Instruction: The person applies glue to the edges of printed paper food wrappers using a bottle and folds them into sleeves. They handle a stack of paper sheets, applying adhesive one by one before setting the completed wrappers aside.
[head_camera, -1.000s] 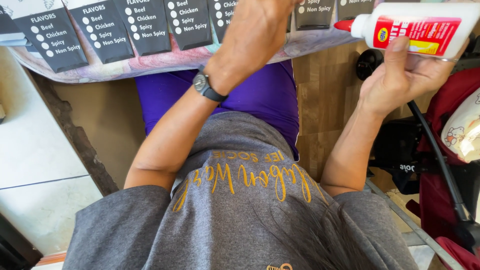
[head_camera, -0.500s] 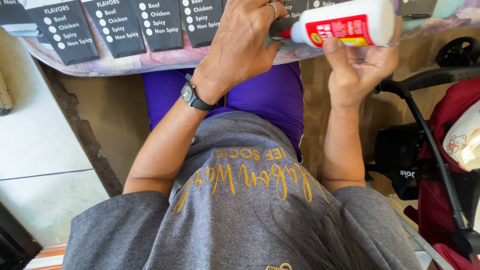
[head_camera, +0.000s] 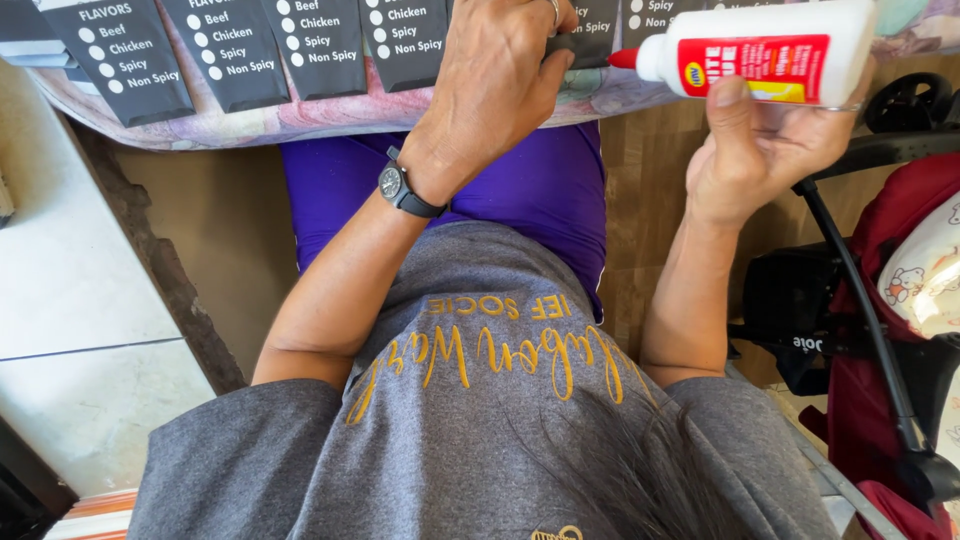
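Note:
My right hand (head_camera: 765, 140) grips a white glue bottle (head_camera: 770, 50) with a red label, held sideways, its red nozzle pointing left. My left hand (head_camera: 495, 80), with a black watch (head_camera: 400, 188) on the wrist, pinches the edge of a black printed card (head_camera: 585, 25) at the table's edge. The nozzle tip is just right of those fingers, close to the card. Most of the card is hidden behind the hand.
Several more black printed cards (head_camera: 225, 50) lie in a row on the pale patterned tablecloth (head_camera: 300, 120). A dark stroller frame (head_camera: 860, 290) with red fabric stands at the right. White floor tiles (head_camera: 70, 300) are at the left. My grey shirt fills the lower view.
The glue bottle has swung left, bringing its nozzle from well apart to right beside my left hand's fingers. The left hand has come down to the card row.

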